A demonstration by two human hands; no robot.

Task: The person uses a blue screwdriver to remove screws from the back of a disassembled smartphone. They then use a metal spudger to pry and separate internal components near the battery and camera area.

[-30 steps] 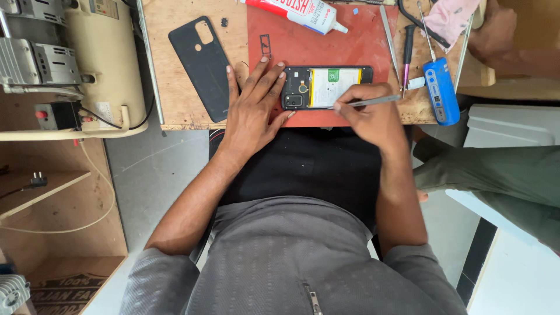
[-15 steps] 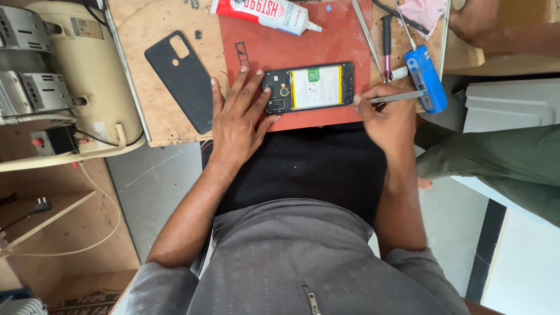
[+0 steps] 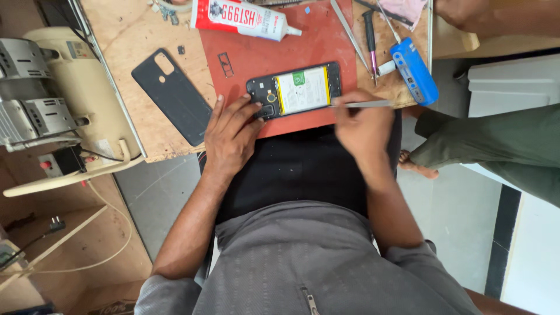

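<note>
Plywood workbench (image 3: pixel 137 41) carries a red rubber mat (image 3: pixel 315 49); the detached black plastic back cover (image 3: pixel 173 96) lies beside it, so opening is done. On the mat, the opened black smartphone (image 3: pixel 294 89) shows its battery. Left hand (image 3: pixel 228 137) presses its end, fingers spread; right hand (image 3: pixel 363 125) pinches slim metal tweezers (image 3: pixel 361 104) at its edge, so inside work remains.

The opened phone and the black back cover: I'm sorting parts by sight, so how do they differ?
The opened phone lies on the red mat showing a pale battery and dark inner parts; the black back cover lies on bare plywood, plain and matte. The left hand touches the phone, and the right hand holds a metal tool to its edge; nothing touches the cover. Both are flat, rounded rectangles of similar outline.
</note>
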